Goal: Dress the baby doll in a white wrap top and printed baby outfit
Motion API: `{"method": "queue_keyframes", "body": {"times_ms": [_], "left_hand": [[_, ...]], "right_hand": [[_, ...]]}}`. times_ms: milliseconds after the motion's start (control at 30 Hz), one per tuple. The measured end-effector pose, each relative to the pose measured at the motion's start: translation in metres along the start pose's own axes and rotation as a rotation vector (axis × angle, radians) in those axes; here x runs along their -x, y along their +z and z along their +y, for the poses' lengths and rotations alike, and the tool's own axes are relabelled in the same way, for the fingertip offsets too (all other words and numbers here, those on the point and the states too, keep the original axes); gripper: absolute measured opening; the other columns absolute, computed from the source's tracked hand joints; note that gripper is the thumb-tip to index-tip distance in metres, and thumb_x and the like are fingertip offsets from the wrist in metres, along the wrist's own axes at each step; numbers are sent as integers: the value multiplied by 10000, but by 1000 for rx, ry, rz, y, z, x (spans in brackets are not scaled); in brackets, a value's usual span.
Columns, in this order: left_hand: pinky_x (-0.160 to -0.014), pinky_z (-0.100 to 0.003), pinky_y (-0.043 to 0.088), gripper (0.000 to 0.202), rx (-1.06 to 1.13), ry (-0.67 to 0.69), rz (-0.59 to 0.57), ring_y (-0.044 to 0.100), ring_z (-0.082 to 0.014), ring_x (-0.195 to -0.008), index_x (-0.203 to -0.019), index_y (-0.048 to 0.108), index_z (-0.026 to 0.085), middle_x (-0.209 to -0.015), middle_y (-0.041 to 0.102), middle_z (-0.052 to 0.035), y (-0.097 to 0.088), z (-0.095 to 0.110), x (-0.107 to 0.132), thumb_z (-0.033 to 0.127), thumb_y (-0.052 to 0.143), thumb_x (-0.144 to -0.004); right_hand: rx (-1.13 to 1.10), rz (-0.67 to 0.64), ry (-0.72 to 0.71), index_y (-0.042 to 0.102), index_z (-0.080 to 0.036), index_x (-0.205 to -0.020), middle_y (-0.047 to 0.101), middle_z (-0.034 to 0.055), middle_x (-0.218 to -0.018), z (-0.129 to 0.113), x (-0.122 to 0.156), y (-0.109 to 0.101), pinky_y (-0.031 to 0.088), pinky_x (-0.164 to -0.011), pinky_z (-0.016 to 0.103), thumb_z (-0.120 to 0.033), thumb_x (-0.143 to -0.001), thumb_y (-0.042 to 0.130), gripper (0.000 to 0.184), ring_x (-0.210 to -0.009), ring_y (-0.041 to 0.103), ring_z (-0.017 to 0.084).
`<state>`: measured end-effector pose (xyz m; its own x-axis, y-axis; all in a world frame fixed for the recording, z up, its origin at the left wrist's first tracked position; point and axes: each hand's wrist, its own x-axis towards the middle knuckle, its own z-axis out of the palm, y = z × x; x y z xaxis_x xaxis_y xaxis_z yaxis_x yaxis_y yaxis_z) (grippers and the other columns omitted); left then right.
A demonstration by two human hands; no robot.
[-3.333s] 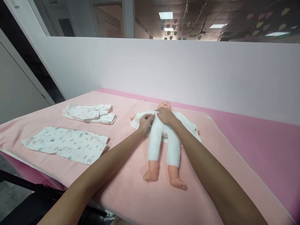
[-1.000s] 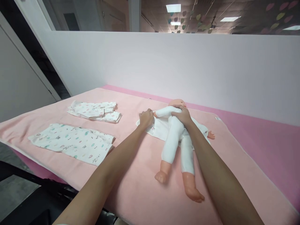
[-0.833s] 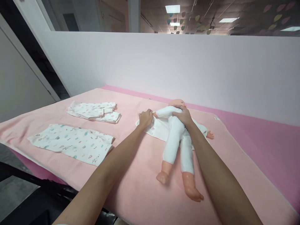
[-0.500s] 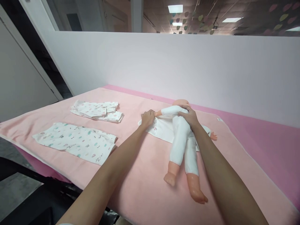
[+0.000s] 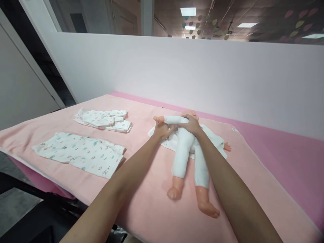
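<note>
1. Nearest, the doll's (image 5: 186,148) bare feet lay on the pink mat (image 5: 141,202), close to its front edge. A tug on the body could have slid the doll toward that edge.
2. The doll lay on its back, tipped a little, legs in white.
3. The left hand (image 5: 162,130) sat curled just under the doll's outstretched sleeved arm, touching the white garment (image 5: 215,143) spread beneath. Whether it pinched cloth I could not tell.
4. The right hand (image 5: 189,124) was closed over the doll's upper chest, by the chin. Too hard a pull there could have bunched the garment or twisted the arm.
5. No container showed; the open garment merely lay under the doll.
6. Farther left lay a flat printed cloth (image 5: 78,153), and beyond it a folded printed set (image 5: 103,119).
</note>
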<state>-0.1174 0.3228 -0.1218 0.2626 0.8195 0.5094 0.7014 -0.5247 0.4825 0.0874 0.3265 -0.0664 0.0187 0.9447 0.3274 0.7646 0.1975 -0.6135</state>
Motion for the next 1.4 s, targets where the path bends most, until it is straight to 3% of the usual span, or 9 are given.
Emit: {"method": "queue_keyframes", "body": {"times_ms": [100,200,400,567,667,767,900,1133,1400], "left_hand": [[-1157,-482,431,470,70,23,8,630,-351,-1264,-1181,751,230,-1175,770,-114,-1,-1,2,546,425,-1060],[-1076,-476,507,567,136,-8,2,705,-346,-1140,-1053,795,216,-1092,794,-130,-1,1,2,559,345,-1084],[-1122,-402,510,560,296,193,-46,696,-254,-1235,-1115,796,265,-1245,786,-74,-10,10,8,461,271,-1113],[-1211,-413,418,488,258,318,6,636,-248,-1285,-1178,756,252,-1301,749,-99,-26,44,3,382,291,-1102],[-1251,-431,360,454,170,384,-195,553,-258,-1401,-1263,724,276,-1409,709,-61,-28,76,-14,474,352,-1096],[-1272,-479,316,528,-20,375,-441,422,-285,-1524,-1419,639,258,-1579,589,-56,-15,107,-35,568,423,-1050],[-1281,-490,273,660,-352,314,-563,395,-330,-1538,-1496,569,137,-1632,513,-163,22,141,-57,545,498,-982],[-1246,-543,262,585,-526,262,-578,454,-389,-1474,-1385,675,93,-1503,607,-252,77,171,-77,312,634,-844],[-1216,-542,267,553,-530,232,-459,433,-406,-1445,-1315,703,109,-1431,655,-234,78,162,-70,336,685,-810]], "right_hand": [[22,22,-82,740,-191,-1152,745,99,-1263,-8,2,4,453,-1141,459,-328,-701,843,482,-1236,641,305],[-17,163,-191,721,-184,-1133,728,126,-1259,-2,18,-6,484,-1107,432,-337,-845,709,327,-1199,652,278],[34,318,-108,710,-210,-1163,724,134,-1232,49,69,-37,518,-1044,461,-362,-971,480,335,-1132,658,294],[352,286,-143,701,-220,-1265,722,142,-1275,79,99,-41,450,-1060,509,-322,-1014,427,385,-1190,581,354],[519,288,-140,691,-224,-1273,704,138,-1304,80,106,-36,434,-994,489,-304,-1039,432,358,-1197,540,363],[587,316,-151,683,-200,-1268,692,139,-1292,79,107,-34,406,-973,448,-283,-1052,464,318,-1185,522,342],[617,327,-147,677,-189,-1254,689,143,-1264,81,107,-34,369,-916,421,-252,-1046,510,274,-1143,510,328],[625,332,-103,668,-167,-1213,692,151,-1240,81,109,-36,333,-890,413,-201,-1040,489,251,-1119,491,319],[621,361,-53,687,-201,-1266,674,147,-1311,82,108,-32,327,-954,417,-204,-1037,502,295,-1185,489,318]]}}
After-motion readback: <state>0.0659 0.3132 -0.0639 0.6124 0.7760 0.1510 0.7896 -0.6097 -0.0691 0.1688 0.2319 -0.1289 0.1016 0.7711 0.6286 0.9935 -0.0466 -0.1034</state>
